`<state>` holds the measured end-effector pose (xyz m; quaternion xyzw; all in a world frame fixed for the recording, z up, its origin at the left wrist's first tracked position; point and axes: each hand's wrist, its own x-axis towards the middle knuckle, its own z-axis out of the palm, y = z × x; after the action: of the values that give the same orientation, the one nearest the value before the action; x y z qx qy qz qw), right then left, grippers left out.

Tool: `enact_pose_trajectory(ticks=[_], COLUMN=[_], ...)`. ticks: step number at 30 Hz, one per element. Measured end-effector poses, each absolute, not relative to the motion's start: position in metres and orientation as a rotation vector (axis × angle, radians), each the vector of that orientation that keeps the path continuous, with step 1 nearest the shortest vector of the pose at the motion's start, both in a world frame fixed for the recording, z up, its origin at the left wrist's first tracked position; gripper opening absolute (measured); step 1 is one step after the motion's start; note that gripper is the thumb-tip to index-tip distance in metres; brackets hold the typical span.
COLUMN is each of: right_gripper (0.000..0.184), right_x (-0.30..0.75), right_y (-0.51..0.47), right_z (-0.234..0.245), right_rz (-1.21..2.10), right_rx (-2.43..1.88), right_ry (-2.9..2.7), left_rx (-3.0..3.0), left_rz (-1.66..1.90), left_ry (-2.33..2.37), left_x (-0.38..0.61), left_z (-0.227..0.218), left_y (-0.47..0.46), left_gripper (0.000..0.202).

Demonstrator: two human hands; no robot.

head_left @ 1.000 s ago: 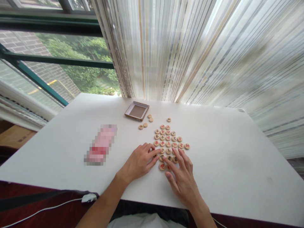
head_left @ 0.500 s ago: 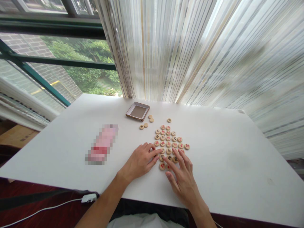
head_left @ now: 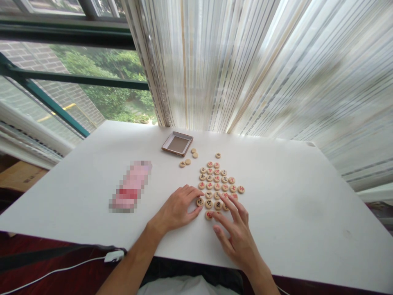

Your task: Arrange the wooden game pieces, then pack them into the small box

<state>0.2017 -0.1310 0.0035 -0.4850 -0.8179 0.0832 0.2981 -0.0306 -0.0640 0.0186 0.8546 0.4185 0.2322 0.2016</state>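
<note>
- My left grip [head_left: 176, 209] is at the near left edge of the rows of round pieces [head_left: 217, 179] on the white bench [head_left: 288, 229]. Thumb and forefinger stand a piece's width apart, on either side of a black-marked piece [head_left: 200, 202]; I cannot tell whether they press on it.
- That piece lies flat, just beside the next black-marked one in its row.
- My right grip [head_left: 238, 233] is spread wide and has hold of nothing I can see. Its forefinger reaches to a red-marked piece [head_left: 208, 215] in the nearest row, and its other fingers hide part of the rows. Whether those fingertips touch is unclear.
- The step in hand, as I judge it, is straightening the rows, with like marks mostly side by side.
- The next move seems to call for small sideways nudges: left thumb and forefinger squaring up the end piece, right fingers light enough not to shove its neighbours.
- Beyond the rows a lone piece [head_left: 217, 155] lies apart, black mark up.
- Near the shallow tray [head_left: 177, 144], four loose pieces [head_left: 188, 162] lie outside the rows, three showing blank tops. These likely need turning over before they can be matched by mark.
</note>
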Motion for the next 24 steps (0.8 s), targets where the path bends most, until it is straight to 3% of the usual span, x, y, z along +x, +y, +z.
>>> enact_pose_trajectory(ticks=[24], right_gripper=[0.024], right_x=[0.208], right_y=[-0.132], right_z=[-0.008], right_rz=[0.152], right_rx=[-1.285], right_ry=[-1.978], left_rx=[2.341], left_rz=[0.673], left_ry=[1.161], left_x=[-0.031], left_z=[0.021], left_y=[-0.065], left_gripper=[0.033])
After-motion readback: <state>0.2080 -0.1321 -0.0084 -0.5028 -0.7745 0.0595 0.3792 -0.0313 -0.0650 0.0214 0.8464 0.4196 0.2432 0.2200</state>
